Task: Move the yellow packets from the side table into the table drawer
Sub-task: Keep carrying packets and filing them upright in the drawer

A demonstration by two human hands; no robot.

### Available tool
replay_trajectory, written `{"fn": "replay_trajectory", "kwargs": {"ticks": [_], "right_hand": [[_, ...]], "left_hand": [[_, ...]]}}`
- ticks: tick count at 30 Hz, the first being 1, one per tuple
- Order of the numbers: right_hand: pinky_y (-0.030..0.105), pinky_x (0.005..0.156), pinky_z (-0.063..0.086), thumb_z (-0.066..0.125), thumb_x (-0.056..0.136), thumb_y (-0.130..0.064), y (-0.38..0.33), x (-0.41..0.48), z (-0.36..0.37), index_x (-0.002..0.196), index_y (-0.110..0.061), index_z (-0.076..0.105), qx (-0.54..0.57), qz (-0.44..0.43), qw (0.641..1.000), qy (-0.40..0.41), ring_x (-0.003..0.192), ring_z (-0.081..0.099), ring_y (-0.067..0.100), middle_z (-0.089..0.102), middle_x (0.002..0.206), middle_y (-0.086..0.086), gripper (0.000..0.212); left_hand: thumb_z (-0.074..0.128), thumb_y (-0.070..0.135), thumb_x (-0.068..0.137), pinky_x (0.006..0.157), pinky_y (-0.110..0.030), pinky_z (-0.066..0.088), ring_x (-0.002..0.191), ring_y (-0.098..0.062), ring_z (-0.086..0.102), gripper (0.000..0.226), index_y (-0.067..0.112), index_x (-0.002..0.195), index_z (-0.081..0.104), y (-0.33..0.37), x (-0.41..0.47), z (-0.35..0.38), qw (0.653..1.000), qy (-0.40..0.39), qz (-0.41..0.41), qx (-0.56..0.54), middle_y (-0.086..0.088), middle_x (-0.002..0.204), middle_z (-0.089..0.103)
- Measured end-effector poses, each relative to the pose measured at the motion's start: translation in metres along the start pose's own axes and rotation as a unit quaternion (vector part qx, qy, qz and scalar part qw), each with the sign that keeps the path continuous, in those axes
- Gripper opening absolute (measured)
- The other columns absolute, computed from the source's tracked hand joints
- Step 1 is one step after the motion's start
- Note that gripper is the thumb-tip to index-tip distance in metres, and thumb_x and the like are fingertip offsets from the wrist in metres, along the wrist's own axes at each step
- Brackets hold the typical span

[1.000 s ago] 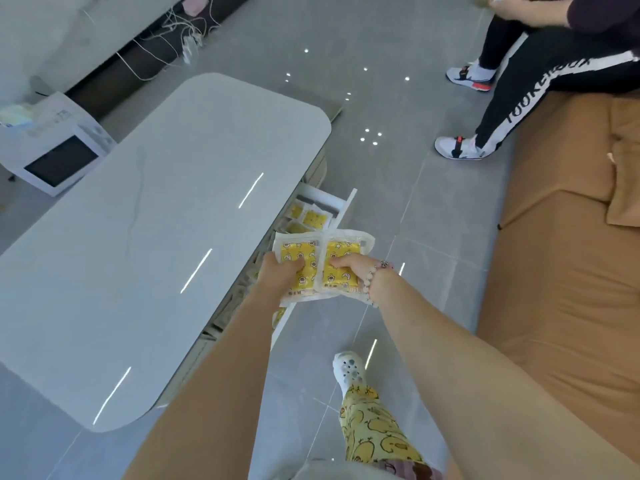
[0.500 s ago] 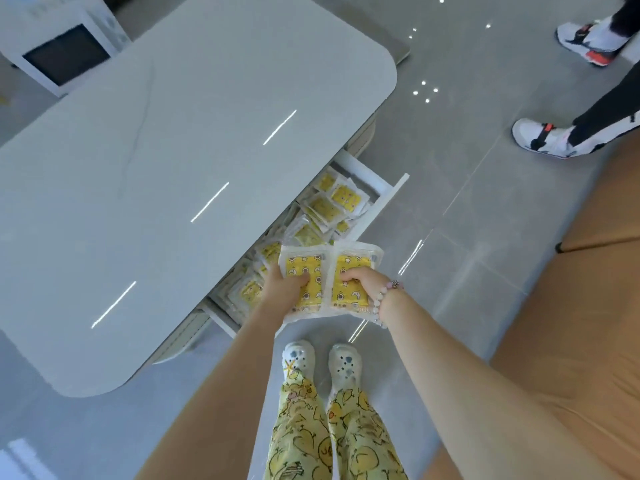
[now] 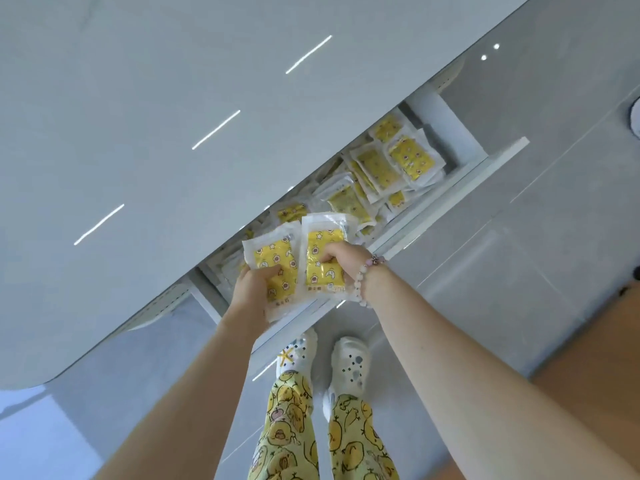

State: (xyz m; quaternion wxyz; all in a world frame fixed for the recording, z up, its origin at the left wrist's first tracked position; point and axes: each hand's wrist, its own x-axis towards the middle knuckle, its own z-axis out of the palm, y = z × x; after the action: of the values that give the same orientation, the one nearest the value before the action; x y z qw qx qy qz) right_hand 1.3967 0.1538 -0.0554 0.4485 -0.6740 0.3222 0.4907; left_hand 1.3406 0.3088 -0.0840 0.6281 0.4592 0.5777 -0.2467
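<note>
While the white table drawer (image 3: 485,164) sits open, crammed with yellow plastic-wrapped packets (image 3: 379,169), left hand (image 3: 254,291) and right hand (image 3: 341,259) each grip another packet just above its left end.

— What is being hidden in the drawer (image 3: 453,194)?
— Its inner part is being covered by the tabletop (image 3: 173,133).
— And the held ones?
— The left packet (image 3: 275,258) is being partly covered by the left hand (image 3: 254,289), the right packet (image 3: 320,240) by the right hand (image 3: 341,261); their print is being rendered too small to read. A white object (image 3: 636,117) is being cut off by the right edge.
</note>
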Motion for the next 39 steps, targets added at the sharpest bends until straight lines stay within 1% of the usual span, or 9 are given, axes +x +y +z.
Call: {"fn": "replay_trajectory", "kwargs": {"ticks": [5,7,9,12,16,21,25,31,39], "right_hand": [[0.015,0.041,0.036,0.062,0.085,-0.016,-0.001,0.055,0.031,0.086,-0.003,0.058,-0.112,-0.002,0.994,-0.015,0.06,0.048,0.013,0.05,0.079,0.004,0.014],[0.018,0.057,0.043,0.061,0.086,-0.014,-0.001,0.073,0.046,0.086,-0.013,0.049,-0.131,0.0,0.991,-0.013,0.08,0.049,0.018,0.048,0.093,0.006,0.012],[0.027,0.086,0.042,0.055,0.093,-0.02,0.002,0.093,0.058,0.114,-0.018,0.045,-0.193,-0.002,0.981,-0.02,0.108,0.046,0.019,0.045,0.119,0.011,0.024],[0.026,0.095,0.042,0.057,0.091,-0.03,0.004,0.112,0.071,0.139,-0.012,0.037,-0.285,-0.044,0.956,0.048,0.128,0.046,0.023,0.045,0.142,0.007,0.055],[0.023,0.08,0.044,0.066,0.084,-0.018,0.01,0.124,0.082,0.135,-0.011,0.04,-0.278,-0.08,0.952,0.103,0.121,0.053,0.021,0.053,0.133,0.004,0.057],[0.023,0.069,0.038,0.073,0.08,-0.014,0.016,0.126,0.089,0.116,-0.01,0.05,-0.264,-0.108,0.948,0.144,0.107,0.059,0.023,0.061,0.114,0.007,0.043],[0.021,0.065,0.039,0.073,0.081,-0.018,0.022,0.126,0.086,0.077,-0.013,0.049,-0.271,-0.117,0.936,0.192,0.094,0.061,0.02,0.059,0.104,0.005,0.025],[0.02,0.049,0.034,0.075,0.079,-0.028,0.027,0.124,0.079,0.094,-0.014,0.061,-0.294,-0.121,0.922,0.224,0.093,0.064,0.019,0.067,0.097,0.004,0.025],[0.03,0.06,0.04,0.072,0.082,-0.021,0.028,0.117,0.083,0.12,-0.013,0.038,-0.296,-0.14,0.903,0.277,0.096,0.063,0.026,0.067,0.102,0.008,0.051]], "left_hand": [[0.06,0.003,0.087,0.045,-0.028,0.051,0.057,-0.019,0.069,0.022,0.019,0.101,0.054,-0.016,0.052,-0.019,0.998,0.051,0.017,-0.019,-0.003,0.082,0.066],[0.062,0.007,0.088,0.065,-0.035,0.054,0.075,-0.02,0.066,0.026,0.021,0.106,0.05,-0.021,0.068,-0.025,0.998,0.062,0.028,0.007,-0.002,0.094,0.064],[0.063,0.012,0.088,0.088,-0.044,0.05,0.093,-0.025,0.061,0.03,0.022,0.111,0.046,-0.022,0.082,-0.028,0.995,0.08,0.034,0.043,-0.004,0.108,0.06],[0.061,0.02,0.089,0.086,-0.037,0.047,0.096,-0.027,0.056,0.046,0.014,0.129,0.04,-0.02,0.096,-0.027,0.985,0.123,0.052,0.112,-0.006,0.109,0.055],[0.058,0.016,0.089,0.065,-0.026,0.04,0.071,-0.017,0.052,0.032,0.007,0.118,0.048,-0.024,0.107,-0.023,0.974,0.152,0.084,0.143,-0.001,0.085,0.056],[0.061,0.019,0.088,0.075,-0.031,0.041,0.091,-0.028,0.052,0.038,0.005,0.119,0.043,-0.027,0.107,-0.017,0.958,0.18,0.115,0.19,-0.01,0.104,0.055],[0.068,0.02,0.083,0.075,-0.033,0.045,0.096,-0.033,0.058,0.038,0.006,0.112,0.048,-0.027,0.105,-0.013,0.935,0.223,0.143,0.234,-0.014,0.107,0.062],[0.073,0.028,0.079,0.076,-0.036,0.05,0.098,-0.036,0.061,0.048,0.006,0.117,0.053,-0.028,0.106,-0.01,0.906,0.269,0.137,0.297,-0.016,0.108,0.064],[0.073,0.029,0.077,0.092,-0.042,0.043,0.12,-0.035,0.044,0.075,-0.001,0.13,0.029,-0.026,0.1,-0.006,0.863,0.307,0.114,0.384,-0.019,0.128,0.047]]}}
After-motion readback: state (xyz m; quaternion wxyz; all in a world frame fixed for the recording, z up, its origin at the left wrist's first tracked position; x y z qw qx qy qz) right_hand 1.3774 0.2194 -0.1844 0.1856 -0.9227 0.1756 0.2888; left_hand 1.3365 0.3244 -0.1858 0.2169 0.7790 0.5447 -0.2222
